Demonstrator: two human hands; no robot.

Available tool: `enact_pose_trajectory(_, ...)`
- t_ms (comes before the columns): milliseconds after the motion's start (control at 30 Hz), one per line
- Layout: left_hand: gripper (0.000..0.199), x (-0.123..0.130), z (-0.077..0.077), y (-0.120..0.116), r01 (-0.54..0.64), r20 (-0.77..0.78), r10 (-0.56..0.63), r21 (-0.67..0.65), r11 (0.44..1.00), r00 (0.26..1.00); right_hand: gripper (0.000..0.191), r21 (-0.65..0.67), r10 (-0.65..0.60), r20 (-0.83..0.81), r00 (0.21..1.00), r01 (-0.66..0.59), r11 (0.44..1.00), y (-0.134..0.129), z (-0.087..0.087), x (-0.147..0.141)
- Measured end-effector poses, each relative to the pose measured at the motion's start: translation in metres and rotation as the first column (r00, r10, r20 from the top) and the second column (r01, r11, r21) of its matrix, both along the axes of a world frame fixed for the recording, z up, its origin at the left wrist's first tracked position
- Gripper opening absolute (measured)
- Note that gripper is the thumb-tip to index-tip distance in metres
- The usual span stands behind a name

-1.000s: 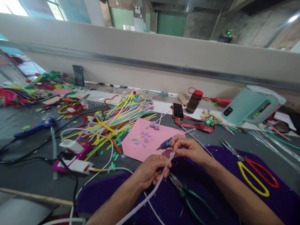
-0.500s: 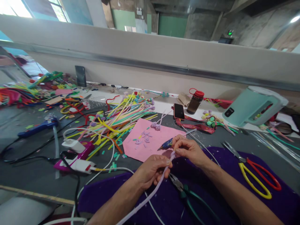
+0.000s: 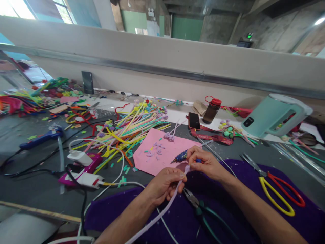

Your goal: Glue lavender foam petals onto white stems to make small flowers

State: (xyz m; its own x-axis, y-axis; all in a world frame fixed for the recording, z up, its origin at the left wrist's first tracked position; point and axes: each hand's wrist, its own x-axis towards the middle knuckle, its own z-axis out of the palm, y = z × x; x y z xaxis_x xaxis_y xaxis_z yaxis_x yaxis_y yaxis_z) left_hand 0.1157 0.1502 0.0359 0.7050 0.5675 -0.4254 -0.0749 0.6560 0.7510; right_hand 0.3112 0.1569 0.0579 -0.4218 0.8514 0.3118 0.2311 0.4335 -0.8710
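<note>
LH [image 3: 169,182], RH [image 3: 203,162] pinch lilac stem [image 3: 166,207]; glue gun [image 3: 180,156] part-hidden, pliers [image 3: 194,200] nr LH.

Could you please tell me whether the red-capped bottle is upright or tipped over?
Upright: the bottle rests on its base, with its red cap at the top.

The pliers [image 3: 194,200] stood in the way just below the hands [image 3: 188,174], and the glue gun [image 3: 180,156] blocked the far side. Between the pliers and the scissors [image 3: 264,174], a stretch of purple cloth [image 3: 235,168] lay passable beneath the right forearm.
</note>
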Motion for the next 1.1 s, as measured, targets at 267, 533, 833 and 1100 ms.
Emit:
enact_pose_trajectory(267,0.017,0.001,0.0,-0.001,-0.008,0.011,0.008,0.009,1.0,1.0,0.014,0.013,0.016,0.051,0.999,-0.017,1.0,-0.001,0.003,0.001)
enact_pose_trajectory(533,0.017,0.001,-0.002,0.0,-0.009,0.003,0.009,0.002,1.0,1.0,0.012,0.035,-0.028,0.083,0.996,0.025,0.999,-0.003,0.004,0.0)
enact_pose_trajectory(833,0.019,-0.002,-0.002,0.002,0.006,0.038,-0.005,-0.032,0.999,0.999,0.014,0.029,-0.086,-0.025,0.996,0.086,0.996,0.0,0.001,0.004)
enact_pose_trajectory(1100,0.018,-0.004,-0.002,0.004,0.053,0.187,-0.03,-0.116,0.992,0.982,0.025,-0.266,-0.053,-0.234,0.971,-0.011,0.964,-0.001,-0.01,0.0)
